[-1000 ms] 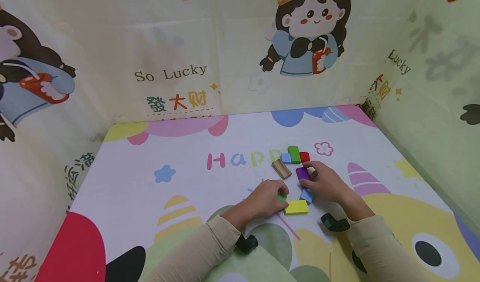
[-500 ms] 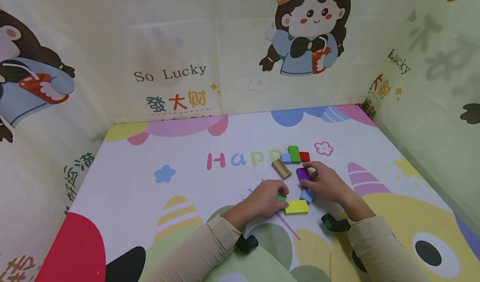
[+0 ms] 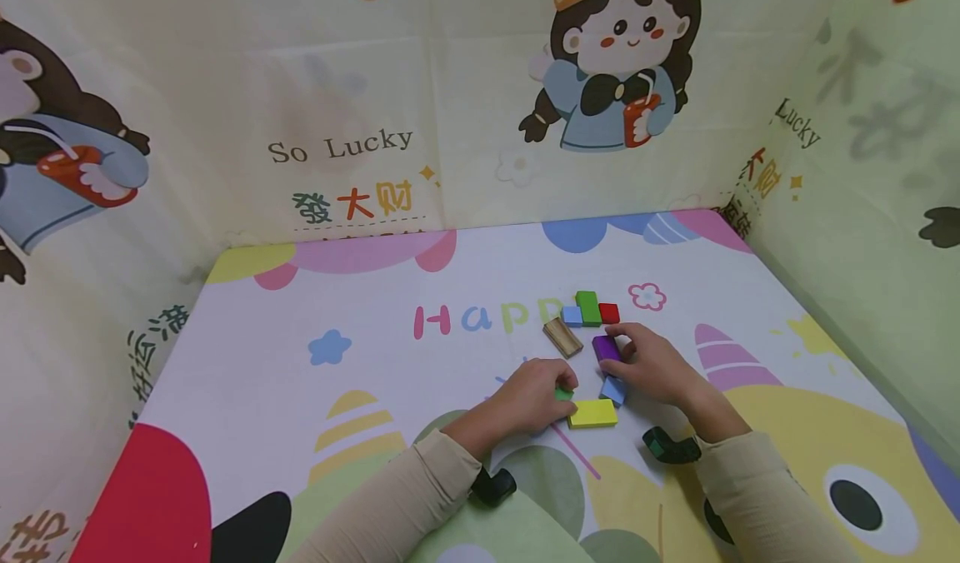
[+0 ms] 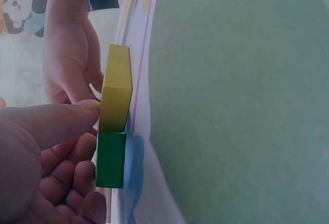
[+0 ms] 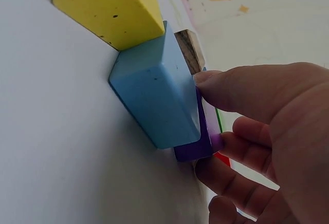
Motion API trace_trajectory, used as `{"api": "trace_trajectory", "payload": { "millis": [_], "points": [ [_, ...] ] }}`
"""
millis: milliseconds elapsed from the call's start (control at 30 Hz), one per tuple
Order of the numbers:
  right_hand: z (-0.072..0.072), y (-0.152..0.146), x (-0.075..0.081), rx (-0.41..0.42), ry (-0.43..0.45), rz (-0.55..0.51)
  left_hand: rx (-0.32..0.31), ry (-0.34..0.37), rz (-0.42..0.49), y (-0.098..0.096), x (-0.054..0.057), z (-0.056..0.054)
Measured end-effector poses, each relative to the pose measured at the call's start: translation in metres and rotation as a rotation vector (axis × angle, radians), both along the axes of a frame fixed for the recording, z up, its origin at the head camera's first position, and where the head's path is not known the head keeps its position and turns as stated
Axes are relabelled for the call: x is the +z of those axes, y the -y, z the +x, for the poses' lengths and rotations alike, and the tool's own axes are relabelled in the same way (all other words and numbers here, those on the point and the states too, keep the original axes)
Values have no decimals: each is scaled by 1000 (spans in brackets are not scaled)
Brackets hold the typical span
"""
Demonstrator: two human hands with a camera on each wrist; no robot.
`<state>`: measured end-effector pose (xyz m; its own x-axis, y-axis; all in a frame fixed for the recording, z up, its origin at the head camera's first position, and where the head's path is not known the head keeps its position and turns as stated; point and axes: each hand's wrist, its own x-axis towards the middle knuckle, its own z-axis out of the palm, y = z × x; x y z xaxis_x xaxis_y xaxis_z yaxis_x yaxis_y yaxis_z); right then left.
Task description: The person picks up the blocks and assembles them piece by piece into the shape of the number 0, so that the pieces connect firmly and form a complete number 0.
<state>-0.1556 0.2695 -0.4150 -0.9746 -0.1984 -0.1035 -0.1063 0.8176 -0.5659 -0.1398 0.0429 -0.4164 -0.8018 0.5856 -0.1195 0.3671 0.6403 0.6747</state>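
Observation:
Coloured wooden blocks form a rough ring on the table. My left hand (image 3: pixel 534 395) curls round a green block (image 4: pixel 110 160), its thumb tip right at the edge of the adjoining yellow block (image 3: pixel 592 414). In the head view this hand covers most of the green block. My right hand (image 3: pixel 651 361) holds a purple block (image 3: pixel 605 348) between thumb and fingers. Between the purple and yellow blocks sits a tilted blue block (image 5: pixel 149 88), one corner close to the yellow one.
Beyond the hands stand a brown wood-grain block (image 3: pixel 562 338), a small light-blue block (image 3: pixel 572 316), an upright green block (image 3: pixel 588 308) and a red block (image 3: pixel 610 313). A printed cloth (image 3: pixel 255 363) covers the table, with patterned fabric walls (image 3: pixel 480 88) behind and beside it.
The purple block and the right hand's fingertips have shifted very slightly toward the near side. The left hand and the other blocks stay in place.

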Motion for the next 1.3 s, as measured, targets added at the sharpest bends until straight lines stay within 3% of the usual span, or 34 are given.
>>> {"api": "trace_trajectory", "payload": {
  "millis": [400,700,933,1300],
  "points": [
    [-1,-2,0,3,12,-9,2,5,1,0,-1,-1],
    [-5,-9,10,-38,9,-15,5,6,12,0,0,0],
    [-18,-10,18,-82,-27,36,9,9,11,-1,-1,0],
    [-44,-11,17,-82,17,61,15,31,-4,-2,-1,0]
  ]
}}
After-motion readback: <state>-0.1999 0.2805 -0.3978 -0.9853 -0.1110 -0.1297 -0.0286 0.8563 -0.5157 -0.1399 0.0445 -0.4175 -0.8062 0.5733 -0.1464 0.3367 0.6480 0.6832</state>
